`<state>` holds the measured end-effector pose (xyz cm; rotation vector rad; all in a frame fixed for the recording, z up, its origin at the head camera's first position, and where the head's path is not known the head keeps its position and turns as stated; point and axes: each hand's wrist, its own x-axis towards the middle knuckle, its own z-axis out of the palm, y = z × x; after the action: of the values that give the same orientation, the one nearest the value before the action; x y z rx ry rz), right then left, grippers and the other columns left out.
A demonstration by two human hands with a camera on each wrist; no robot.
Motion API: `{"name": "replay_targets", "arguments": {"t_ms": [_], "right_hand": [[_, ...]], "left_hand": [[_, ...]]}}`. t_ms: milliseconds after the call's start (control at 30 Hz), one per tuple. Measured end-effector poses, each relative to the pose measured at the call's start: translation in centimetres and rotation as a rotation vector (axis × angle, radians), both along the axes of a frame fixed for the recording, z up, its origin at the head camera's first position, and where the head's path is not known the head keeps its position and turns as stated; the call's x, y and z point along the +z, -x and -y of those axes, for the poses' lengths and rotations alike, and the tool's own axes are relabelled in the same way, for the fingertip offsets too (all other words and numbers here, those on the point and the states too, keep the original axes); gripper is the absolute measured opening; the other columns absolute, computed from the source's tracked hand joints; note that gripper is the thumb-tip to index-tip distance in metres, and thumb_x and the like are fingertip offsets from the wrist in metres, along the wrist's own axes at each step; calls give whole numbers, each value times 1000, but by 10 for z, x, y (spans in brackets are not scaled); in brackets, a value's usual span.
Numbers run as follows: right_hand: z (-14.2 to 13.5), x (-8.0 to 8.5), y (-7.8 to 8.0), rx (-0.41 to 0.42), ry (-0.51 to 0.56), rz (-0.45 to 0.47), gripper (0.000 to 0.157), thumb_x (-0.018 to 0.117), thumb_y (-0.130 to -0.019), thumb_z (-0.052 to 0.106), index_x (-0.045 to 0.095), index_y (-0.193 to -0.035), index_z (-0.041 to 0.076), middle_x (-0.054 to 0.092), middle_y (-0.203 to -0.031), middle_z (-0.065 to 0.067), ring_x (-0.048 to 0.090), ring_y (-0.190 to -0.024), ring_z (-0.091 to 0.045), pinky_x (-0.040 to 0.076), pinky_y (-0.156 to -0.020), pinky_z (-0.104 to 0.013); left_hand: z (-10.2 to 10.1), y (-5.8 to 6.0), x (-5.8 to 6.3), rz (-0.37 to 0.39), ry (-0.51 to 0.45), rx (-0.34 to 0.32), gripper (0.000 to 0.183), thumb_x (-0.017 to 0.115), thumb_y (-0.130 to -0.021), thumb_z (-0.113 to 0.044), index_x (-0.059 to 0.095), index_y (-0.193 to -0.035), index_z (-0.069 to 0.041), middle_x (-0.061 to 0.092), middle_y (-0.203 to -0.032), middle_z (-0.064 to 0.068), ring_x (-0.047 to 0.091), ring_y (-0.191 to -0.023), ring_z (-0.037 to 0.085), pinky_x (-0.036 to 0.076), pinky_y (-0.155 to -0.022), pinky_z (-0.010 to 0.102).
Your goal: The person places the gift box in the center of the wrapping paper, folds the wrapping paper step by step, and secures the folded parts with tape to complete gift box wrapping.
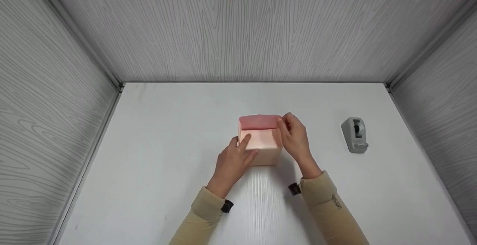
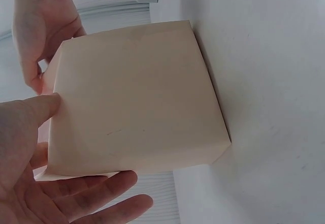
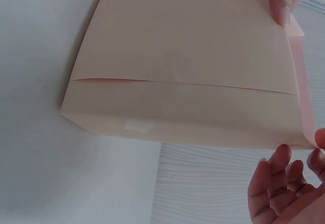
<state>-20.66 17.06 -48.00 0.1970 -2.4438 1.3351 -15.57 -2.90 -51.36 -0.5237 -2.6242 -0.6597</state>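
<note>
A pale peach paper box (image 1: 265,158) stands on the table, its darker pink back panel (image 1: 259,121) rising behind the top. From the left my left hand (image 1: 230,163) grips the box, with the thumb at the near upper edge and a finger reaching over the top. In the left wrist view its other fingers extend along the box's side. My right hand (image 1: 297,139) pinches the far right upper corner between thumb and finger. The right wrist view shows a slit-like seam (image 3: 183,83) along one face and a small shiny patch (image 3: 139,126) near the lower edge.
A grey tape dispenser (image 1: 354,135) sits on the white table (image 1: 167,133) to the right of the box. Grey wood-grain panels (image 1: 223,29) wall the table at the back and both sides.
</note>
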Motion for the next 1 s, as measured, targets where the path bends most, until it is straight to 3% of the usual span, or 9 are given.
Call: {"name": "replay_targets", "arguments": {"t_ms": [133,333,567,767,1000], "right_hand": [[-3,-2,-1,25,11,-9,24,51,-104,21,57,-86,5,49,-73,-4,44,-64,-17,37,-58,-31],[-13,-3,-13,82,78,44,20,56,-102,25,60,-104,5,59,-86,-5,60,-74,-20,51,-61,-28],[-23,-11,-36,40,61,64,15,66,-96,20,68,-99,5,66,-91,-3,64,-85,-15,52,-69,-33],[-22,-15,-43,16,36,83,19,74,-89,14,66,-102,3,64,-87,-3,62,-83,-17,52,-68,-31],[-17,-17,-40,47,4,-41,25,70,-86,1,65,-110,1,63,-87,-6,63,-81,-17,55,-65,-41]], "left_hand": [[-1,0,1,-4,13,11,52,64,-95,-43,59,-133,-8,60,-106,22,68,-80,31,57,-65,41],[-1,1,-1,-1,10,14,52,63,-95,-42,59,-133,-8,60,-106,22,68,-80,31,58,-66,41],[0,0,-1,-12,4,14,52,64,-95,-40,58,-133,-7,60,-106,22,67,-80,30,57,-66,40],[0,0,-2,-29,-6,3,51,65,-94,-39,59,-132,-6,60,-105,23,67,-78,31,57,-65,40],[0,0,-3,-46,-14,-8,50,65,-95,-39,60,-132,-6,60,-105,23,67,-77,31,57,-63,41]]}}
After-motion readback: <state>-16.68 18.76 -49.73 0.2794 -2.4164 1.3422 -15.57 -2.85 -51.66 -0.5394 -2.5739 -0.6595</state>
